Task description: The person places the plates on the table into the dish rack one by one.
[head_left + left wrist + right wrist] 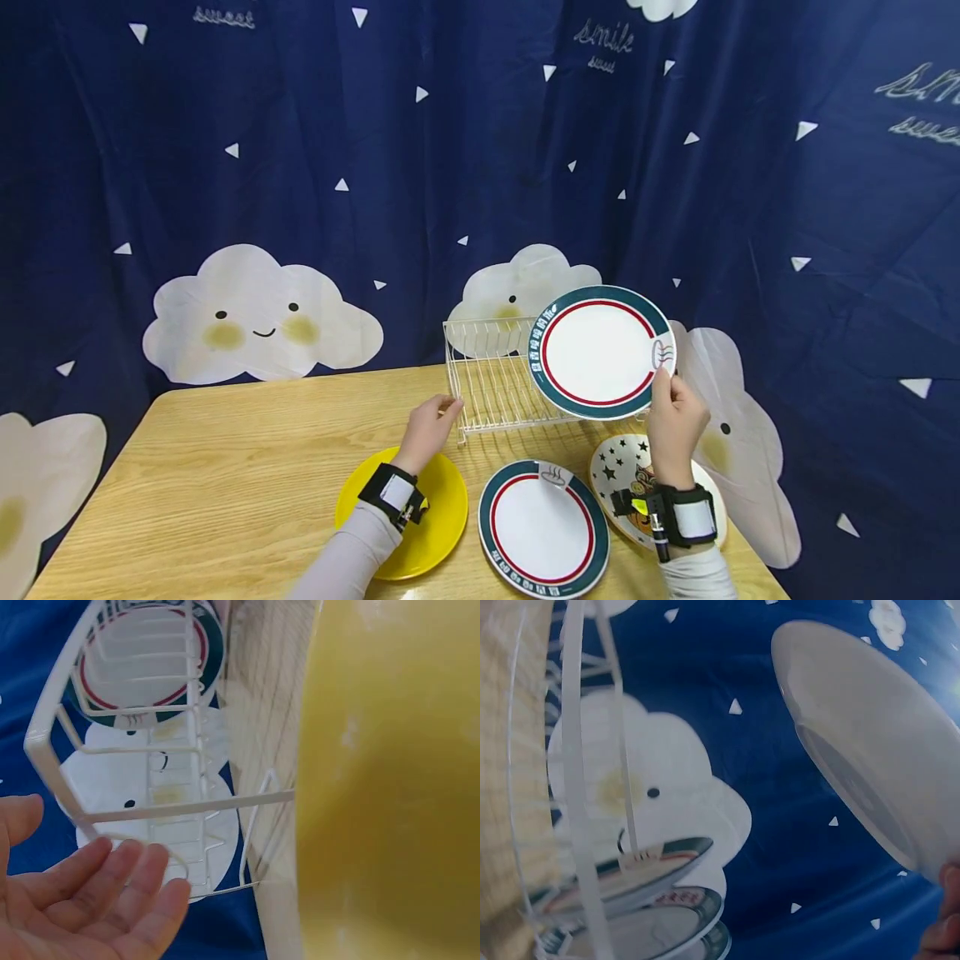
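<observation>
My right hand (677, 425) grips a white plate (596, 354) by its lower right edge, thumb on the face. This plate has a teal rim and a red ring, and it is raised and tilted in front of the right part of a white wire dish rack (517, 426). Its pale underside fills the right of the right wrist view. At the rack's left end is my left hand (429, 432), its fingers (139, 874) loosely bent beside the wire frame, holding nothing. Several dark-rimmed plates (622, 885) lean in the rack in the right wrist view; the held plate hides them from the head view.
On the wooden table (247, 467), a yellow plate (438, 533) lies under my left wrist. A second teal-rimmed plate (543, 529) lies in the middle. Below my right forearm is a white plate with stars (611, 471). A blue curtain (375, 217) hangs behind.
</observation>
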Demonstrator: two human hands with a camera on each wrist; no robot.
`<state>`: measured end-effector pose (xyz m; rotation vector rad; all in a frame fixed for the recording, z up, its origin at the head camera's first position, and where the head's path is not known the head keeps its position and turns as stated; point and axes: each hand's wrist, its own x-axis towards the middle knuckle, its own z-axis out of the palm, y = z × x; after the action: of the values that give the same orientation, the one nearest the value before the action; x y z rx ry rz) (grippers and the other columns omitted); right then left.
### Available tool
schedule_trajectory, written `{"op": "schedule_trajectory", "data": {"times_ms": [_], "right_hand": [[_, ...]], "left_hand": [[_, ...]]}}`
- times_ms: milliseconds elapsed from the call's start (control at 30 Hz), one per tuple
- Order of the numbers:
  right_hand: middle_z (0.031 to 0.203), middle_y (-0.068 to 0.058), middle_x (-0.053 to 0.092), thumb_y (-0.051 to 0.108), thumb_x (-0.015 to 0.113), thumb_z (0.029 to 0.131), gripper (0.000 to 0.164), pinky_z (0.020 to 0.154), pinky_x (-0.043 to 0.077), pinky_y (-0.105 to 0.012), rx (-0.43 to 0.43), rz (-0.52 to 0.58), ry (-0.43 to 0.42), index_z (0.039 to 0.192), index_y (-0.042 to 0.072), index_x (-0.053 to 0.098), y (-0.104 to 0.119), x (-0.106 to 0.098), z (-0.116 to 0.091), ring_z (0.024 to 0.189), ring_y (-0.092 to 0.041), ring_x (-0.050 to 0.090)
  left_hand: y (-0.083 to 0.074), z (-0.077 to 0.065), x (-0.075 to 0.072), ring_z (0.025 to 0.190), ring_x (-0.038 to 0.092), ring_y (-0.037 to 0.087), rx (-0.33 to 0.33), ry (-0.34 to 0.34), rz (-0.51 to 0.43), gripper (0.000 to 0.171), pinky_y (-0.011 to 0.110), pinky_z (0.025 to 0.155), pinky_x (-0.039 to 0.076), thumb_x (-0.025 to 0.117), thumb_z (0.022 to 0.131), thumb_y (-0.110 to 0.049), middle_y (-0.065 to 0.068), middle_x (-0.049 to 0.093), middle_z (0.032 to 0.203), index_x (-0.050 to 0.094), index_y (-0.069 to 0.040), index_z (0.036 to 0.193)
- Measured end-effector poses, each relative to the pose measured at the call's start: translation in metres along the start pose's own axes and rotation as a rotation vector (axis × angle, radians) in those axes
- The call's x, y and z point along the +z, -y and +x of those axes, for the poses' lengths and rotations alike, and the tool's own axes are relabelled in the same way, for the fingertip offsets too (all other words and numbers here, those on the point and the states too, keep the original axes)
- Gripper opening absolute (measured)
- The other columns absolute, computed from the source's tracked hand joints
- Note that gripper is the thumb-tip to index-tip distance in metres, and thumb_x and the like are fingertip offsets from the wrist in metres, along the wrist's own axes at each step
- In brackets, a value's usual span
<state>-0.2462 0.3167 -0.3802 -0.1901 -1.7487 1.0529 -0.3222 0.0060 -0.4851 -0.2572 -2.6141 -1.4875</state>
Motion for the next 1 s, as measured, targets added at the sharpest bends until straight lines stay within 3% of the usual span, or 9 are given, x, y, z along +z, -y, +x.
{"op": "schedule_trajectory", "data": {"times_ms": [200,433,600,800,1000], "right_hand": [[0.046,-0.005,0.035,0.007,0.056,0.090,0.045,0.045,0.016,-0.021,-0.294,-0.108,-0.091,0.048,0.002,0.039,0.003,0.019,0.012,0.046,-0.002,0.024],[0.052,-0.016,0.040,0.005,0.054,0.090,0.038,0.048,0.025,-0.040,-0.619,-0.236,-0.041,0.055,0.000,0.041,0.009,0.039,0.025,0.049,-0.034,0.039],[0.055,-0.018,0.046,0.007,0.054,0.091,0.035,0.049,0.032,-0.046,-0.721,-0.321,-0.005,0.058,0.001,0.045,0.007,0.050,0.034,0.054,-0.040,0.046],[0.055,-0.018,0.047,0.009,0.056,0.087,0.031,0.046,0.033,-0.046,-0.846,-0.401,0.011,0.059,0.000,0.046,0.001,0.069,0.040,0.053,-0.038,0.048],[0.058,-0.016,0.052,0.008,0.058,0.086,0.027,0.047,0.038,-0.043,-0.958,-0.496,0.110,0.062,-0.002,0.050,-0.007,0.086,0.040,0.054,-0.035,0.051]], "left_hand": [[0.001,0.001,0.007,0.093,0.066,0.024,0.002,-0.039,-0.051,0.034,0.036,0.079,0.058,0.062,0.096,-0.030,0.013,0.071,0.104,0.067,-0.002,0.113],[0.001,0.000,0.011,0.095,0.066,0.026,-0.023,-0.053,-0.095,0.036,0.037,0.081,0.057,0.062,0.095,-0.031,0.014,0.071,0.104,0.067,-0.001,0.114],[0.001,0.000,0.014,0.096,0.066,0.026,-0.031,-0.067,-0.126,0.035,0.037,0.082,0.057,0.062,0.096,-0.030,0.014,0.071,0.105,0.068,-0.001,0.114],[-0.001,0.001,0.015,0.096,0.066,0.026,-0.048,-0.074,-0.137,0.034,0.037,0.082,0.057,0.061,0.096,-0.031,0.013,0.071,0.106,0.068,-0.003,0.114],[0.001,0.000,0.016,0.097,0.067,0.026,-0.054,-0.087,-0.128,0.034,0.038,0.082,0.057,0.062,0.096,-0.031,0.013,0.072,0.107,0.068,-0.003,0.114]]}}
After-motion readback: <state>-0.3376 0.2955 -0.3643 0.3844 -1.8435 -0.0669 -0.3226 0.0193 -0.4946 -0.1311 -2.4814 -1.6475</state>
